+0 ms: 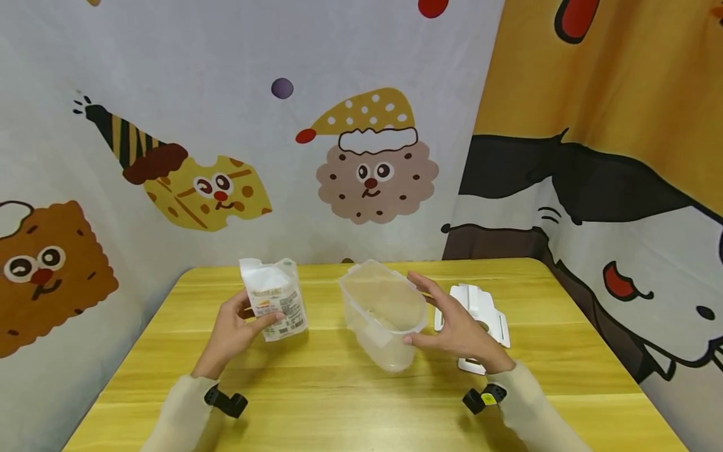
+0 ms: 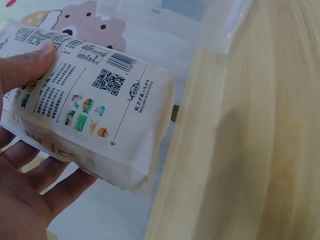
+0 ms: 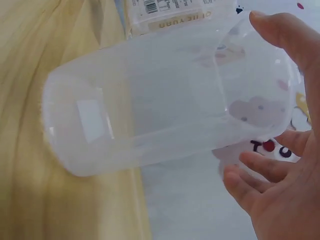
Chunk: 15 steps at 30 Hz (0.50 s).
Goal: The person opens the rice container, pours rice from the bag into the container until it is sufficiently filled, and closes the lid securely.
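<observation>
My left hand [image 1: 233, 328] grips a white printed food packet [image 1: 282, 295], thumb over its front and fingers behind, raised above the table. In the left wrist view the packet [image 2: 107, 102] shows a QR code, a barcode and small coloured pictures. My right hand [image 1: 454, 325] holds a translucent plastic container [image 1: 373, 333] by the right side of its rim, thumb nearer me and fingers spread along the far side. The container is tilted, its open top toward me. In the right wrist view a pale label [image 3: 92, 121] shows near the container's bottom.
A white plastic piece with slots [image 1: 476, 300], like a lid, lies on the wooden table [image 1: 339, 408] behind my right hand, partly hidden by it. A cartoon-printed curtain [image 1: 237, 75] hangs close along the table's back edge and around the sides.
</observation>
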### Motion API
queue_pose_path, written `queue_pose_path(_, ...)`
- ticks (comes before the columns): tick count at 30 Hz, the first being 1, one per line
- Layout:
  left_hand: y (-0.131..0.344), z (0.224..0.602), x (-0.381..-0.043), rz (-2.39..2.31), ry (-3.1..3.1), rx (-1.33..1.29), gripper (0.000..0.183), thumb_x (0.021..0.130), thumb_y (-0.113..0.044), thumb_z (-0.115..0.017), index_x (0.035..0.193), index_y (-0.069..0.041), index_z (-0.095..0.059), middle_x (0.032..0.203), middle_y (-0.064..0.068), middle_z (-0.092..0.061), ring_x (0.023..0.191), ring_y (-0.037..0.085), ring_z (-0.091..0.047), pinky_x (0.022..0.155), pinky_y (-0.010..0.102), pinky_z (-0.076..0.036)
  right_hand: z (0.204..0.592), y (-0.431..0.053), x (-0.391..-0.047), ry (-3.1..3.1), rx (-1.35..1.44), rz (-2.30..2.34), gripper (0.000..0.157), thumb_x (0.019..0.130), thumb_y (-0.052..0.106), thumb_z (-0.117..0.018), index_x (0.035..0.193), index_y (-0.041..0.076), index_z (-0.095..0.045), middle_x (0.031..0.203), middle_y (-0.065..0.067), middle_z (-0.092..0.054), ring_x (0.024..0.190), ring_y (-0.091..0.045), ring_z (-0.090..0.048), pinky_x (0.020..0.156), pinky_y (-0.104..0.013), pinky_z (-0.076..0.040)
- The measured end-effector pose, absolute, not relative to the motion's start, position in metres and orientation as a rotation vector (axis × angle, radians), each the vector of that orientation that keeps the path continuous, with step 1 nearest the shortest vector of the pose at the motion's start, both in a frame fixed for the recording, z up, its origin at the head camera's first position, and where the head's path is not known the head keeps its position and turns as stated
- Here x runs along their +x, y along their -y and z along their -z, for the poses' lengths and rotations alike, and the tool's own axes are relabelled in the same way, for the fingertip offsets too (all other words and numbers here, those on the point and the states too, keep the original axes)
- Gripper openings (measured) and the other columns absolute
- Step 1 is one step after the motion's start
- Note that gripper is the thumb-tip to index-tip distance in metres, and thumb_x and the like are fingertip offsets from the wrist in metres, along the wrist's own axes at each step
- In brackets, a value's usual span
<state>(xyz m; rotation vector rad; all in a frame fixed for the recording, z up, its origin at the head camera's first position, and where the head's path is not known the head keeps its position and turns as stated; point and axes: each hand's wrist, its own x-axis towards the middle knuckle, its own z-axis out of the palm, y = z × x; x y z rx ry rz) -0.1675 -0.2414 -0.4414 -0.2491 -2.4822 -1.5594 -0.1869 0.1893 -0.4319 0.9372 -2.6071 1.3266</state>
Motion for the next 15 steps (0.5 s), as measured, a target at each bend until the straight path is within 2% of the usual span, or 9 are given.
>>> queue_pose_path(4, 0.241, 0.432, -0.165, 1.540, 2.488, -0.268, 0.046, 0.088, -0.022, -0.083, 0.128, -0.009, -0.065, 0.115, 0.014, -0.072, 0.091, 0.011, -0.070, 0.075, 0.029, -0.062, 0.417, -0.187, -0.181, 2.612, 0.924, -1.221, 0.110, 0.075, 0.045, -0.091, 0.162, 0.036, -0.024, 0.165, 0.002, -0.035, 0.146, -0.034, -0.044, 0.115, -0.060, -0.043)
queue_pose_path(8, 0.241, 0.423, -0.162, 1.533, 2.488, -0.272, 0.046, 0.088, -0.022, -0.083, 0.127, -0.009, -0.065, 0.113, 0.014, -0.073, 0.089, 0.010, -0.071, 0.073, 0.030, -0.063, 0.402, -0.182, -0.175, 2.590, 0.940, -1.165, 0.108, 0.076, 0.045, -0.090, 0.162, 0.037, -0.024, 0.166, 0.005, -0.033, 0.145, -0.029, -0.044, 0.115, -0.060, -0.042)
queue_pose_path(12, 0.241, 0.411, -0.157, 1.504, 2.508, -0.281, 0.045, 0.088, -0.023, -0.083, 0.127, -0.009, -0.065, 0.113, 0.013, -0.072, 0.090, 0.010, -0.071, 0.073, 0.030, -0.062, 0.389, -0.172, -0.168, 2.545, 0.978, -1.164, 0.104, 0.078, 0.043, -0.089, 0.162, 0.035, -0.026, 0.166, 0.007, -0.032, 0.148, -0.024, -0.039, 0.115, -0.062, -0.040)
queue_pose_path(15, 0.240, 0.401, -0.154, 1.461, 2.529, -0.291, 0.046, 0.088, -0.024, -0.083, 0.128, -0.011, -0.065, 0.114, 0.013, -0.072, 0.090, 0.012, -0.070, 0.072, 0.030, -0.062, 0.381, -0.162, -0.164, 2.489, 1.032, -1.182, 0.102, 0.079, 0.038, -0.089, 0.161, 0.032, -0.028, 0.165, 0.005, -0.033, 0.151, -0.020, -0.036, 0.117, -0.059, -0.039)
